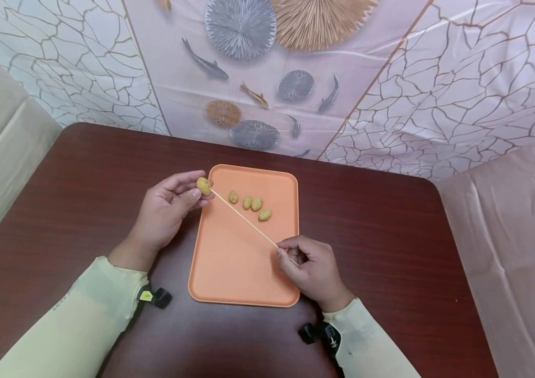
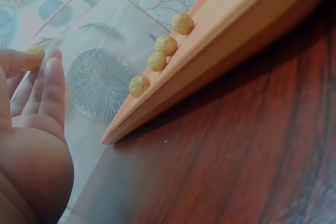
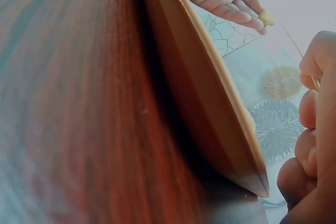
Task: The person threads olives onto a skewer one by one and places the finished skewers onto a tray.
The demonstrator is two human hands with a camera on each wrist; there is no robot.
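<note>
My left hand (image 1: 160, 212) pinches a small, rough yellow-brown ball (image 1: 203, 185), like a baby potato, between thumb and fingers over the tray's upper left edge. In the left wrist view, that ball (image 2: 34, 57) shows at the fingertips. A thin wooden skewer (image 1: 243, 217) slants down from the ball to my right hand (image 1: 312, 268), which grips its lower end between thumb and curled fingers. The skewer's far end meets the ball; I cannot tell whether it has gone in. Several similar balls (image 1: 256, 203) lie on the orange tray (image 1: 239, 273) between the hands.
The tray lies on a dark red-brown wooden table (image 1: 371, 236). Behind the table hangs a patterned cloth (image 1: 258, 79), with plain cloth (image 1: 508, 220) at the right side. Dark wrist cameras (image 1: 161, 298) sit on both wrists near the table.
</note>
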